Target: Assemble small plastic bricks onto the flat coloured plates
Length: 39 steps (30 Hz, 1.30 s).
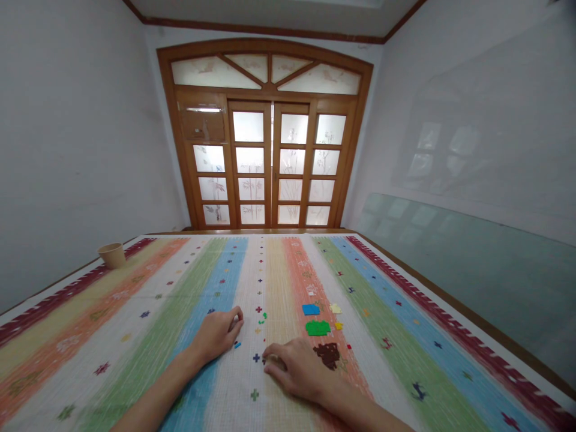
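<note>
My left hand [218,333] rests low over the striped cloth, its fingers curled and thumb tucked in. What is between those fingers, if anything, is hidden. Small blue pieces [237,345] lie just under its fingertips. My right hand [294,365] is closed in a pinch over the white stripe; a tiny dark spot shows at its fingertips, too small to name. Loose green bits [263,318] lie between and beyond the hands. Past my right hand sit small plastic-looking pieces in colour groups: brown [327,355], green [318,327], blue [311,309], yellow [338,326] and pale yellow [335,308].
A striped patterned tablecloth [180,312] covers the table. A tan paper cup [112,256] stands at the far left edge. One red piece [349,347] lies right of the brown group. Wood-framed glass doors [270,162] and a glass panel [450,258] stand beyond.
</note>
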### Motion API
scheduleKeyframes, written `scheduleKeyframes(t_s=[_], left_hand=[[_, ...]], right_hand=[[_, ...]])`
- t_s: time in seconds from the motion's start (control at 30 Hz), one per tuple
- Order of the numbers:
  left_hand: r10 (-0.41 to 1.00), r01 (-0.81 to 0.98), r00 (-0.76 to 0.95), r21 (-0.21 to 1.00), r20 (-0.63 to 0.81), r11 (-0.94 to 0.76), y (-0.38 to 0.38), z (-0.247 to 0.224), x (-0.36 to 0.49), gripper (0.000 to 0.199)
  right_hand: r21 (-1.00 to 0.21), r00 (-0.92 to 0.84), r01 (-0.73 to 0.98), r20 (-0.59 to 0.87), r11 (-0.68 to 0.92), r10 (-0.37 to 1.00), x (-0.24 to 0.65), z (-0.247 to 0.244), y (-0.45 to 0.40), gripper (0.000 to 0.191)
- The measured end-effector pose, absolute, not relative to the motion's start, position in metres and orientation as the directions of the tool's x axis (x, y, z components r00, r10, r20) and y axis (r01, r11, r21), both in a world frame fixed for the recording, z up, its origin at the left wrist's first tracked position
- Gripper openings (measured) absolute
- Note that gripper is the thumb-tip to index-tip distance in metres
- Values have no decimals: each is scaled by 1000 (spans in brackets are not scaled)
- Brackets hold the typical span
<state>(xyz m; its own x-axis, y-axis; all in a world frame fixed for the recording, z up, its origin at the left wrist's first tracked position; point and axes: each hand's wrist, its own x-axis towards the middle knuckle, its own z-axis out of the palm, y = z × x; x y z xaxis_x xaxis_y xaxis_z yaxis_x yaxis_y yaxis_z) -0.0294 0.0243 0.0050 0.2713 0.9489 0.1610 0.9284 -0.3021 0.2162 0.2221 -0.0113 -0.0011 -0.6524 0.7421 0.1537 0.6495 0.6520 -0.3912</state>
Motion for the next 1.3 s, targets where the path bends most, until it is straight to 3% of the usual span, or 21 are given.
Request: scheduleKeyframes(t_s=[0.23,0.8,1.17,1.3], left_hand=[[953,929,255,231,164,-288,25,4,-29,21],[947,927,271,219,171,-305,27,2,-30,22],[946,931,275,198,170,-306,26,4,-29,20],[947,931,275,199,168,-306,27,3,-29,21]], right_hand=[[-488,-616,632,156,602,772,219,-1,-13,23],[-488,-584,632,211,602,784,215,-4,-15,21],[-530,-503,518,446,672,740,222,-5,-7,14],[-474,-451,472,595,744,665,226,0,-3,13]])
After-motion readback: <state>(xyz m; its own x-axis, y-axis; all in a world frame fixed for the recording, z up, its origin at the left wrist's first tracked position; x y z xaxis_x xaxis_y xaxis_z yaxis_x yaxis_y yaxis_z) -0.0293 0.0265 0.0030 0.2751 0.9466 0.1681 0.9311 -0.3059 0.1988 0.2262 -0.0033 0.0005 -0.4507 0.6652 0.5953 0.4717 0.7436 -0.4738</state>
